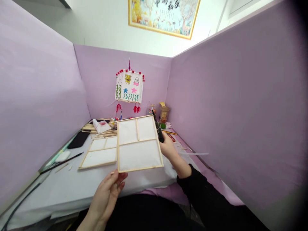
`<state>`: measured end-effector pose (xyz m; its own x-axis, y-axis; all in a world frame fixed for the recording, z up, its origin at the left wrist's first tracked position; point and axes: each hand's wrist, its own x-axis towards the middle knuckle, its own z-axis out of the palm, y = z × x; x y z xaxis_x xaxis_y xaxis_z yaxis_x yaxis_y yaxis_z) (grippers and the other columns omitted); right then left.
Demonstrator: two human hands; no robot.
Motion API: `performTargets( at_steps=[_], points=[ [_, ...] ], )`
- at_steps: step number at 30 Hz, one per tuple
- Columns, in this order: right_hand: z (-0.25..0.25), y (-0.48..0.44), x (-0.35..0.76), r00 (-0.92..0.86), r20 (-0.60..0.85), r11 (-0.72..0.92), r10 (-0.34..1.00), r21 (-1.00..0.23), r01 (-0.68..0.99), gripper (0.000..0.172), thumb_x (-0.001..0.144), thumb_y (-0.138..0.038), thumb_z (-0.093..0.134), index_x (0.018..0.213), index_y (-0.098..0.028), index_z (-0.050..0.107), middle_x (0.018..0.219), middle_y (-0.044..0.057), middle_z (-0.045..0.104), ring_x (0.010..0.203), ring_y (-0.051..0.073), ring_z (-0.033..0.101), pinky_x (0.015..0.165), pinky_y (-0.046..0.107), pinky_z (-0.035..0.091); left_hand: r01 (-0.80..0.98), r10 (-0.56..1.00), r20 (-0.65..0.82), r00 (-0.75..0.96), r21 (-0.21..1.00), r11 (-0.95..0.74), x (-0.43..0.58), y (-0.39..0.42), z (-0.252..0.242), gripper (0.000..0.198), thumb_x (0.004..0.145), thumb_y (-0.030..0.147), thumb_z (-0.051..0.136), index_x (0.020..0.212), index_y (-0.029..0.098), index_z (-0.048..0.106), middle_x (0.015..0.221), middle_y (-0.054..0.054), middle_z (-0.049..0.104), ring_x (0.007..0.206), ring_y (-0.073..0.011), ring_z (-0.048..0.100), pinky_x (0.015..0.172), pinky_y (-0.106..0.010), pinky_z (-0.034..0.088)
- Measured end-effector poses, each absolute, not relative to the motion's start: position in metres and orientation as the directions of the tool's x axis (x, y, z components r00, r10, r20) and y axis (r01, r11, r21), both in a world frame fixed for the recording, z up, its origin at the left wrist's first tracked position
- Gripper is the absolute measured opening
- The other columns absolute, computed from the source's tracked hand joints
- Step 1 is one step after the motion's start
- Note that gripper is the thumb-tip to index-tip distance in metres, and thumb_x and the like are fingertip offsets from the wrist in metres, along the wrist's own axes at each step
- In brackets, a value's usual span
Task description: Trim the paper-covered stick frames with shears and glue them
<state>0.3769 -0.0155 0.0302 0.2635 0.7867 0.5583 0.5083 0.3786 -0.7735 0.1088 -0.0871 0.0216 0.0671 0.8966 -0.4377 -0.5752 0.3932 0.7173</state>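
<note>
My left hand (108, 189) pinches the lower left corner of a wooden stick frame (138, 155) backed with thin white sheet. The frame is held up and tilted above the table, its crossbars facing me. At its right edge my right hand (167, 147) is closed around a black glue gun (158, 130), partly hidden by the frame. A translucent stick (196, 153) shows to the right of my right wrist; I cannot tell whether it is in the gun. Behind the held frame, a second similar frame (99, 157) lies on the white-covered table.
A decorated paper lantern (131, 86) hangs at the back. Thin wooden sticks (110, 132), a black phone (79, 139) and a dark brush-like stick (64, 162) lie on the left. Jars (164, 114) and red-handled scissors (171, 138) are at right. Purple partitions (231, 96) enclose the table.
</note>
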Motion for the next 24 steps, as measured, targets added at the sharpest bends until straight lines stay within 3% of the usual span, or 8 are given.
performTargets(
  at_steps=[4,9,11,14,16,18,22,24],
  points=[
    [0.039,-0.028,0.365,0.226,0.55,0.34,0.804,-0.736,0.585,0.036,0.078,-0.055,0.049,0.082,-0.019,0.051,0.075,0.003,0.054,0.069,0.023,0.052,0.062,0.027,0.04,-0.748,0.896,-0.444,0.032,0.584,0.316,0.115,-0.079,0.02,0.024,0.091,0.005,0.046,0.076,0.016,0.061,0.079,-0.002,0.073,0.073,-0.014,0.07,0.071,-0.032,0.059],
    [0.045,-0.038,0.355,0.214,0.565,0.389,0.797,-0.751,0.534,0.034,0.076,-0.051,0.057,0.08,-0.018,0.052,0.072,0.001,0.052,0.066,0.021,0.051,0.058,0.025,0.038,-0.715,0.891,-0.446,-0.083,0.649,0.258,0.11,-0.075,0.02,0.027,0.089,-0.002,0.046,0.069,0.013,0.056,0.063,0.001,0.066,0.055,-0.0077,0.065,0.057,-0.018,0.057],
    [0.048,-0.039,0.357,0.228,0.499,0.397,0.836,-0.838,0.375,0.039,0.073,-0.051,0.064,0.087,-0.017,0.054,0.074,0.002,0.054,0.062,0.02,0.053,0.055,0.024,0.04,-0.699,0.899,-0.419,-0.125,0.681,0.22,0.102,-0.074,0.019,0.027,0.088,-0.002,0.047,0.068,0.013,0.056,0.062,0.001,0.064,0.053,-0.0073,0.064,0.055,-0.018,0.057],
    [0.056,-0.04,0.366,0.248,0.343,0.355,0.906,-0.935,-0.002,0.052,0.07,-0.057,0.071,0.094,-0.016,0.051,0.076,0.003,0.056,0.055,0.019,0.055,0.049,0.023,0.045,-0.652,0.914,-0.367,-0.174,0.738,0.172,0.085,-0.071,0.018,0.023,0.086,-0.002,0.048,0.071,0.012,0.058,0.065,0.001,0.065,0.054,-0.0076,0.064,0.055,-0.019,0.057],
    [0.062,-0.041,0.374,0.294,0.304,0.358,0.906,-0.922,-0.15,0.056,0.067,-0.059,0.075,0.094,-0.016,0.051,0.078,0.005,0.057,0.059,0.019,0.057,0.051,0.023,0.049,-0.587,0.935,-0.311,-0.168,0.794,0.159,0.072,-0.067,0.019,0.015,0.083,0.001,0.054,0.077,0.012,0.061,0.07,0.0,0.067,0.058,-0.009,0.065,0.056,-0.02,0.058],
    [0.064,-0.042,0.382,0.319,0.308,0.374,0.896,-0.912,-0.171,0.054,0.063,-0.056,0.079,0.09,-0.015,0.054,0.079,0.006,0.058,0.062,0.018,0.057,0.053,0.021,0.05,-0.494,0.957,-0.237,-0.165,0.86,0.128,0.061,-0.063,0.021,0.007,0.076,0.008,0.067,0.081,0.012,0.064,0.075,-0.001,0.069,0.061,-0.0108,0.065,0.057,-0.021,0.058],
    [0.056,-0.043,0.387,0.281,0.333,0.364,0.9,-0.93,-0.061,0.047,0.065,-0.051,0.081,0.083,-0.013,0.059,0.073,0.006,0.057,0.062,0.019,0.057,0.053,0.021,0.048,-0.229,0.99,-0.067,-0.125,0.973,0.037,0.043,-0.053,0.03,0.041,0.055,0.033,0.086,0.085,0.013,0.066,0.081,-0.003,0.071,0.07,-0.0154,0.067,0.064,-0.025,0.059],
    [0.047,-0.044,0.386,0.276,0.343,0.358,0.898,-0.934,-0.006,0.047,0.068,-0.052,0.081,0.084,-0.013,0.059,0.07,0.005,0.057,0.06,0.019,0.056,0.052,0.022,0.047,-0.059,0.999,0.024,-0.047,0.998,-0.026,0.037,-0.049,0.038,0.05,0.055,0.046,0.085,0.089,0.014,0.068,0.082,-0.005,0.072,0.075,-0.0188,0.068,0.068,-0.029,0.059]
  ],
)
